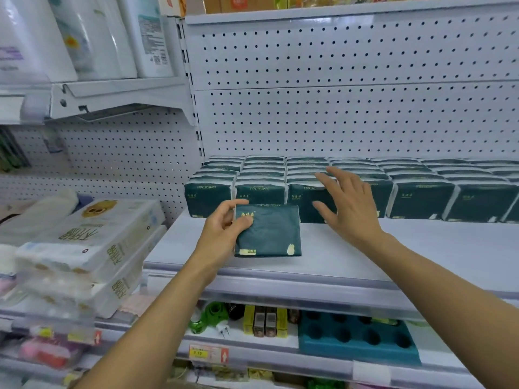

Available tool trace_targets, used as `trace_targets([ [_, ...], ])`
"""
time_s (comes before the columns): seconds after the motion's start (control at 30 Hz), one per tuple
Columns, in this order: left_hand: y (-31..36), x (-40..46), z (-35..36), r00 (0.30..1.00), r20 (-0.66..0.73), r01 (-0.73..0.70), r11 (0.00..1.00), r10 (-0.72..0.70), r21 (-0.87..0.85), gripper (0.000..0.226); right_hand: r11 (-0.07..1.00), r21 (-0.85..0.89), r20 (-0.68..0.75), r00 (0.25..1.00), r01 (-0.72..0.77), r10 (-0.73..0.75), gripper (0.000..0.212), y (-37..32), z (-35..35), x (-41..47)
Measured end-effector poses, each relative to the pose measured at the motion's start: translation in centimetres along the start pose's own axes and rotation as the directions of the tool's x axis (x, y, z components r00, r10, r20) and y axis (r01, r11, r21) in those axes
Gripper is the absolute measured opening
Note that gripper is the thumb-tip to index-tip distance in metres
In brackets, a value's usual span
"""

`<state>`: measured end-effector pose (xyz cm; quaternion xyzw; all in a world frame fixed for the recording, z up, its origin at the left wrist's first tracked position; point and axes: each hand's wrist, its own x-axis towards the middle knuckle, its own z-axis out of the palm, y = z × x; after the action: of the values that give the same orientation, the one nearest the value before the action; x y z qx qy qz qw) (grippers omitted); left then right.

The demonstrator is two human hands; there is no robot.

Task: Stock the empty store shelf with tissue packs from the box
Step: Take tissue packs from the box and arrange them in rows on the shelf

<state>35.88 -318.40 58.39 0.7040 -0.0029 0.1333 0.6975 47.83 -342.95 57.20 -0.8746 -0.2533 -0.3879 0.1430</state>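
While the left hand [224, 228] pinches a dark green tissue pack [268, 231] above the shelf [421, 248], the right hand [346, 204] hovers, fingers spread, before the stocked row [421, 197]. Placing is underway; next, seat it squarely in front.

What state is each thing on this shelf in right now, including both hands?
left hand: grips the held pack's left edge
held pack: above the shelf's front, not yet placed
right hand: open, fingers spread, before the row
stocked packs: upright, rows against the back
shelf: front strip bare
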Motion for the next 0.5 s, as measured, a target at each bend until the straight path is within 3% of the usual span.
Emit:
trace_targets([
  [0.1, 0.1, 0.3, 1.4, 0.992, 0.123, -0.038, 0.996, 0.028, 0.079, 0.026, 0.909, 0.410, 0.146, 0.989, -0.077, 0.018, 0.055, -2.7, -3.5, -0.7],
  [0.13, 0.1, 0.5, 2.1, 0.985, 0.169, -0.063, 0.993, 0.044, 0.105, 0.027, 0.883, 0.460, 0.226, 0.974, -0.093, -0.015, 0.058, -3.0, -4.4, -1.0],
  [0.2, 0.0, 0.8, 3.8, 0.968, 0.244, -0.097, 0.987, 0.063, 0.130, 0.029, 0.900, 0.429, 0.339, 0.938, -0.079, -0.080, 0.064, -2.5, -5.5, -1.7],
  [0.33, -0.7, 1.0, 7.6, 0.940, 0.323, -0.199, 0.948, 0.113, 0.247, 0.030, 0.908, 0.410, 0.356, 0.932, -0.087, -0.071, 0.055, 1.4, -6.1, -3.7],
  [0.4, -1.2, 1.7, 8.8, 0.939, 0.252, -0.322, 0.855, 0.234, 0.406, 0.036, 0.931, 0.352, 0.332, 0.943, -0.097, -0.027, 0.052, 3.6, -6.3, -4.5],
  [0.5, -1.9, 4.2, 9.1, 0.835, 0.201, -0.483, 0.507, 0.512, 0.714, 0.057, 0.962, 0.249, 0.287, 0.957, -0.110, 0.035, 0.052, 6.8, -6.5, -5.1],
])
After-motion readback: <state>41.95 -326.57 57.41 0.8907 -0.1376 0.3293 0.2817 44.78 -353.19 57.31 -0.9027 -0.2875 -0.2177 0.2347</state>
